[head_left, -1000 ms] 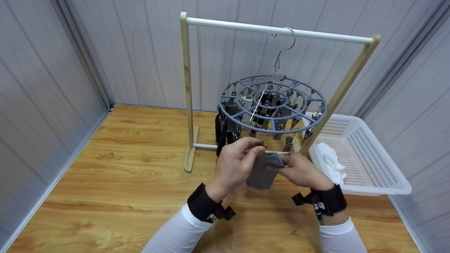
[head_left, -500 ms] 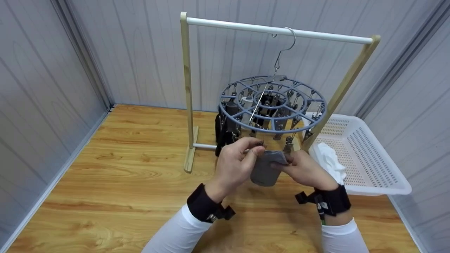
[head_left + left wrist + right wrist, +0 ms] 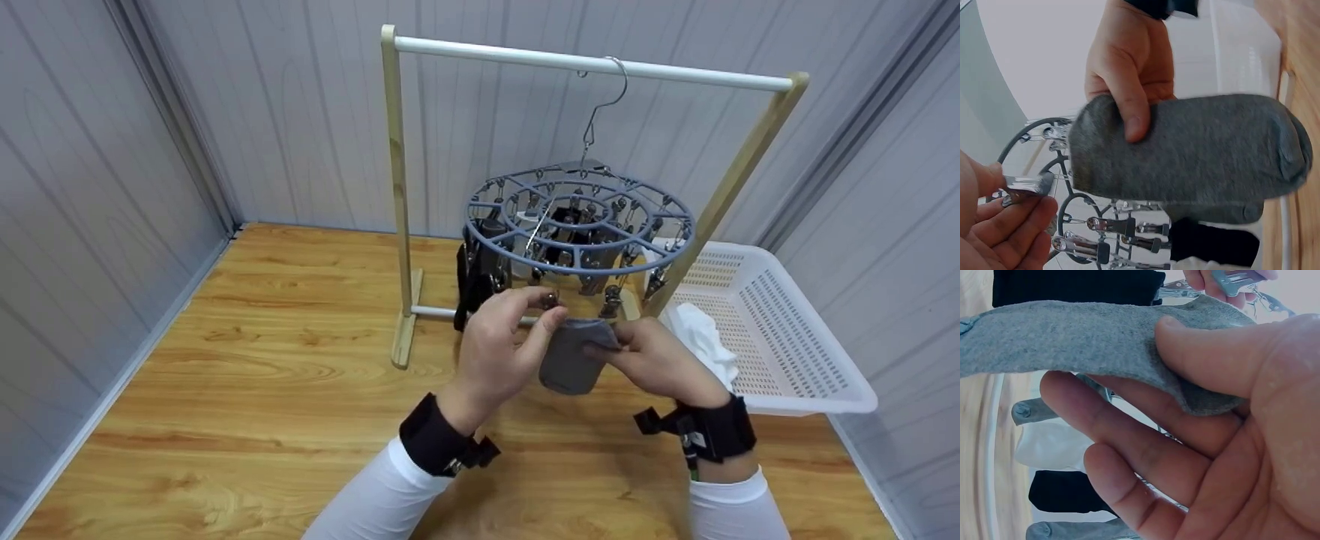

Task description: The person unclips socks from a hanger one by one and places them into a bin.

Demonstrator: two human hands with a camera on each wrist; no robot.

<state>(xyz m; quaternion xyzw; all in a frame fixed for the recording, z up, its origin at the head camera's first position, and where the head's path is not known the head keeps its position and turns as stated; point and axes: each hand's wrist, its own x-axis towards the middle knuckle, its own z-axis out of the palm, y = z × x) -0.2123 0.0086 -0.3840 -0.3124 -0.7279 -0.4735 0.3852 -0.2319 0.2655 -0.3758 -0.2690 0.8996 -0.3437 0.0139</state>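
Observation:
My left hand pinches a metal clip between thumb and fingers, below the front rim of a round blue-grey clip hanger. A grey sock hangs from my right hand, its opening upward and its toe toward the table. In the right wrist view, my thumb presses the sock near its cuff against the index finger, while the other fingers spread beneath. In the left wrist view, a gap separates the sock's cuff from the clip.
A wooden stand with a white bar carries the hanger by a wire hook. Dark, grey and white socks hang from its clips, including a black sock. A white basket at right holds a white cloth.
My right hand has moved slightly right with the sock, drawing its cuff away from my left fingers. The left hand still holds the clip, and the hanger's front rim has risen a little.

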